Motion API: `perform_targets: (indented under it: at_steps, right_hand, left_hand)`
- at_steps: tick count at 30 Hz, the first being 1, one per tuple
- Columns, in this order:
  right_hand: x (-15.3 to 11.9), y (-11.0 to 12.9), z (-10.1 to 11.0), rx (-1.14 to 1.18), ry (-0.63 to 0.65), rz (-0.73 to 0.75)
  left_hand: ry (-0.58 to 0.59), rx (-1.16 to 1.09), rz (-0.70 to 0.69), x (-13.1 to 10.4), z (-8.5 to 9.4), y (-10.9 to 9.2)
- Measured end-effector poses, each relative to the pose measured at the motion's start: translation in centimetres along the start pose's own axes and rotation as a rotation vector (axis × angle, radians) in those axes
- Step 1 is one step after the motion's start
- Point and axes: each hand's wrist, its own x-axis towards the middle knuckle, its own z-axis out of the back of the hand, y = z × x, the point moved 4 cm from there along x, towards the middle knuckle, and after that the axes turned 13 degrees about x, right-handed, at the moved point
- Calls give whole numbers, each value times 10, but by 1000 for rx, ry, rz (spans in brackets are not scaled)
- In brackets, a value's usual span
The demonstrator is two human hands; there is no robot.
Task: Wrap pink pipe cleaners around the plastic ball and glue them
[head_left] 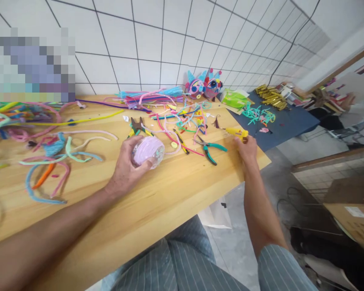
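My left hand (130, 163) is wrapped around a rounded clear form wound with pale lilac pipe cleaner (147, 150); a pale strand trails from it to the right. Over at the table's right edge, my right hand (247, 148) grips a yellow glue gun (237, 132) whose tip points left. Between the hands lie teal-handled pliers (212, 149) with their jaws apart and a yellow-black cutter (182, 142). Just behind my left hand rests a second pair of pliers (138, 124), partly hidden by the wound form.
Loose pipe cleaners (57, 149) cover the table's left side, and a bundle (154, 96) lies by the tiled wall. Two one-eyed figures (212, 85) stand at the back. Past the right edge is a blue table (279, 125) with gold bundles (271, 97); a cardboard box (352, 214) sits lower right.
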Motion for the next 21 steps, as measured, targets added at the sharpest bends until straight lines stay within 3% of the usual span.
perform_targets:
  at_steps: [3, 4, 6, 10, 15, 18, 21]
  right_hand:
    - [-19, 26, 15, 10, -237, 75]
    - [-26, 39, 13, 41, -251, 122]
    - [-38, 68, -2, 102, -112, 190]
    - [-52, 127, -55, 146, 250, 219]
    - [-62, 178, -116, 31, 593, 243]
    - [-69, 195, -132, -12, 747, 314]
    - [-80, 203, -132, -10, 855, 409]
  left_hand:
    - [5, -17, -12, 1, -1, 0]
    - [6, -21, -20, 1, -1, -1]
    - [3, -25, -30, 1, -1, -2]
    - [11, -35, -36, 0, -3, -2]
    - [4, -60, -51, -1, -6, -2]
    - [-18, -78, -49, -2, -5, -2]
    - [-75, -114, -8, -1, -1, 0]
